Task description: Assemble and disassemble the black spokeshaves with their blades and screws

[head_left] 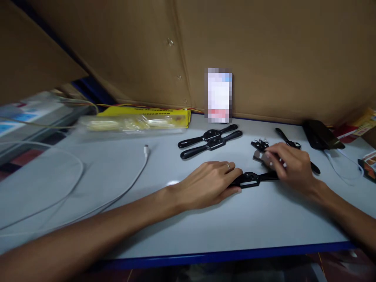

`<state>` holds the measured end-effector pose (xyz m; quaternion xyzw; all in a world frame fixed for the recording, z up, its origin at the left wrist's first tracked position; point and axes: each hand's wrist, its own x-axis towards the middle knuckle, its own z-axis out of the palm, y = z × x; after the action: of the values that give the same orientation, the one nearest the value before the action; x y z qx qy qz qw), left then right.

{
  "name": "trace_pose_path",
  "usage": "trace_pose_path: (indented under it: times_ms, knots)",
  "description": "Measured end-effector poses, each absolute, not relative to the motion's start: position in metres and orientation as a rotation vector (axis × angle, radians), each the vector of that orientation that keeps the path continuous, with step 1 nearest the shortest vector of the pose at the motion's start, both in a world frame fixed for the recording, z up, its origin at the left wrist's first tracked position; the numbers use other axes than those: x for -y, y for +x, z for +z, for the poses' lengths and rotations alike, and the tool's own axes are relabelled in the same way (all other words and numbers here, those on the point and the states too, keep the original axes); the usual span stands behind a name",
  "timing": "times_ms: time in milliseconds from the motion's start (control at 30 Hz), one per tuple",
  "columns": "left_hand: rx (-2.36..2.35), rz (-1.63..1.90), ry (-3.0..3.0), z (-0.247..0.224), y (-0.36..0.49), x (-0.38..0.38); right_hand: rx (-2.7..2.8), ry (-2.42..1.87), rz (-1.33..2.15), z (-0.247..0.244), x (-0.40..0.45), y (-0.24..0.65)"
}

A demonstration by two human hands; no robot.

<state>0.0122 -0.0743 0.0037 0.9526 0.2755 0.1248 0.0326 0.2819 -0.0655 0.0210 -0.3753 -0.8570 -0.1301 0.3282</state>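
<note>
My left hand [210, 182], with a ring on one finger, is closed round the left handle of a black two-handled tool [249, 179] on the table. My right hand [290, 164] is over that tool's right end, thumb and fingertips pinched together; what they hold, if anything, is blurred. Just left of those fingertips lie flat metal blades [258, 156]. Small black plates [258, 145] with silver screws sit behind the blades. Two similar black tools [211, 141] lie side by side farther back. Another black tool [283, 136] is partly hidden behind my right hand.
A lit, blurred-out phone [219, 96] leans against the cardboard wall [264, 51]. Plastic-wrapped items [132, 123] and a yellow packet [188, 115] lie at the back left. A white cable [139, 172] curves across the left. A dark device [321, 135] rests at the right.
</note>
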Motion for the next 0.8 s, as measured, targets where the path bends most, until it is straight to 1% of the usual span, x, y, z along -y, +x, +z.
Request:
trace_pose_path:
  times_ms: [167, 267, 500, 700, 800]
  knots:
    - [-0.905, 0.443, 2.902, 0.002, 0.014, 0.078, 2.492, -0.565, -0.574, 0.018, 0.098, 0.256]
    - [-0.885, 0.485, 2.880, 0.002, 0.013, 0.079, 2.569, -0.457, -0.608, 0.019, 0.101, 0.251]
    - [-0.869, 0.529, 2.832, 0.002, 0.009, 0.079, 2.640, -0.604, -0.564, 0.026, 0.102, 0.254]
    - [-0.899, 0.537, 2.818, -0.001, 0.008, 0.078, 2.612, -0.642, -0.333, 0.023, 0.101, 0.258]
    - [-0.893, 0.537, 2.823, -0.001, 0.008, 0.078, 2.533, -0.780, -0.232, 0.028, 0.092, 0.266]
